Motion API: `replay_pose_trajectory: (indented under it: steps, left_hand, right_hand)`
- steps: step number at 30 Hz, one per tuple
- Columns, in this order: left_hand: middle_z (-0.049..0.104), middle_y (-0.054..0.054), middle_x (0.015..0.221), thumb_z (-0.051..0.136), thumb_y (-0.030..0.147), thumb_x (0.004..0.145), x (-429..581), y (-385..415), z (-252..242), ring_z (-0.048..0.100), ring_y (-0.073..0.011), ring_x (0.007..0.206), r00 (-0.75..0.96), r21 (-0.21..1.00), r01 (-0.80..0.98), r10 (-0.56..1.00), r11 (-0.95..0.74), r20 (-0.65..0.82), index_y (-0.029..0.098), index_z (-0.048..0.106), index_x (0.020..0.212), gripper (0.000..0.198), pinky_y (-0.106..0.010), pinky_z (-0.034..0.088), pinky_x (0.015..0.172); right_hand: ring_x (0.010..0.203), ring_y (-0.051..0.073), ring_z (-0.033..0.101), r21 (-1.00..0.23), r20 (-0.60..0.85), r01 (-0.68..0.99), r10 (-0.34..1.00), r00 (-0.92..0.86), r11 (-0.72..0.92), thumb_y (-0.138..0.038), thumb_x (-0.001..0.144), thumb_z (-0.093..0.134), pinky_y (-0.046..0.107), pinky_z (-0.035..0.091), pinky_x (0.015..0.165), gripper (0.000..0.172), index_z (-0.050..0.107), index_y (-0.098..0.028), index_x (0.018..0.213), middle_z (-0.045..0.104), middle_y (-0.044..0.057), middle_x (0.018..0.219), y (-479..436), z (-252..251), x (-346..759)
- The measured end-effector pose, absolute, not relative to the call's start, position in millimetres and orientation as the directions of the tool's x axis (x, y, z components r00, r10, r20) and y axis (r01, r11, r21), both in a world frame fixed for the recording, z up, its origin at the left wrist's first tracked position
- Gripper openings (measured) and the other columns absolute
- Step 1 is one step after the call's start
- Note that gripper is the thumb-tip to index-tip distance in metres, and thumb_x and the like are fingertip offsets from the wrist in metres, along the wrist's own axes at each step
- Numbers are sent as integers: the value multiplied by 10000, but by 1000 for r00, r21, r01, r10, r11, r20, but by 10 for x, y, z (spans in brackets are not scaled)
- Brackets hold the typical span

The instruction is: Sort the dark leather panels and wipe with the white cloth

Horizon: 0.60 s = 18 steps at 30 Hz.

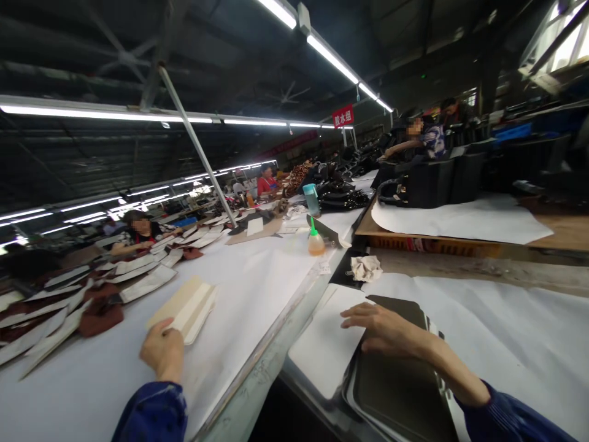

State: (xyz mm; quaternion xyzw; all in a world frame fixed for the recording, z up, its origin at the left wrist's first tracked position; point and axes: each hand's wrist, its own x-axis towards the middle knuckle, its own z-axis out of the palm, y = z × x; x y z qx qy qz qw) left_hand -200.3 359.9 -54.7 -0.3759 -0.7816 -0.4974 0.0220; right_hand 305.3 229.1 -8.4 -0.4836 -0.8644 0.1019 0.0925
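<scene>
At the far left, many brown pieces [101,313] and pale pieces [150,283] lie in a long loose pile, and behind them a co-worker [142,230] bends over the work. Next comes the left hand [161,350]. Its fingers are curled narrow, and it seems to hold the near edge of a cream panel [181,298], which is on the white-covered surface [243,294]. Between this panel and the slanting edge of the surface there is a wide flat stretch of covering, so the left side has good room for sliding. Farther back, a bottle with green nozzle [316,244] stands near that same edge, and a wide swing should avoid it.

Beyond the edge, a dark gap opens at the bottom. A white board [322,350] lies there, just beside a stack topped with a dark panel [400,380]. The right hand [384,325] is wide, with fingers spread above these two; I cannot tell if it touches. A crumpled cloth [365,268] lies behind them.

In my judgement, the step in hand is handling of flat pieces with both hands. A move from here calls for a light grip at one edge, and care over the gap.
</scene>
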Motion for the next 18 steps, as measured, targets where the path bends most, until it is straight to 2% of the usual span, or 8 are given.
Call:
replay_pose_trajectory:
  steps: [4, 10, 14, 16, 18]
  left_hand:
    - [707, -61, 1155, 653, 232, 948, -1807, 3408, -459, 661, -231, 1125, -694, 730, 634, 604, 255, 392, 150, 691, 1086, 165, -500, 513, 1011]
    - [716, -54, 1135, 643, 226, 955, -1543, 3089, -306, 670, -221, 1105, -605, 720, 679, 664, 142, 440, 153, 698, 1085, 159, -488, 510, 1012]
    - [732, -55, 1099, 609, 180, 960, -1374, 2697, -159, 681, -208, 1065, -617, 762, 645, 627, 55, 476, 154, 712, 1049, 139, -463, 510, 996]
    - [742, -69, 1118, 562, 148, 950, -1261, 2417, -57, 681, -219, 1070, -625, 777, 630, 593, -2, 508, 158, 726, 1049, 192, -446, 505, 988]
    - [751, -78, 1137, 497, 217, 932, -1131, 2110, 74, 677, -254, 1089, -622, 772, 631, 550, -70, 558, 185, 749, 1061, 285, -413, 496, 976]
  right_hand:
    - [1262, 306, 565, -293, 93, 739, 787, -609, 607, -268, 937, 725, 545, 477, 1031, 263, 686, -187, 1184, 632, 92, 1338, 2363, -257, 2878]
    - [1056, 237, 679, -333, 210, 701, 775, -597, 630, -264, 980, 675, 450, 562, 907, 109, 719, -170, 1014, 720, 63, 1131, 2400, -320, 2902]
    - [1062, 230, 655, -374, 442, 695, 777, -449, 614, -332, 1048, 546, 434, 544, 901, 209, 688, -178, 1047, 687, 81, 1175, 2311, -145, 2860]
    - [953, 216, 658, -408, 535, 670, 757, -375, 620, -411, 1078, 440, 385, 545, 814, 354, 677, -169, 977, 681, 86, 1059, 2182, 10, 2828]
    - [781, 193, 639, -444, 580, 631, 741, -340, 636, -480, 1080, 367, 327, 522, 691, 475, 666, -176, 873, 653, 70, 888, 2010, 165, 2794]
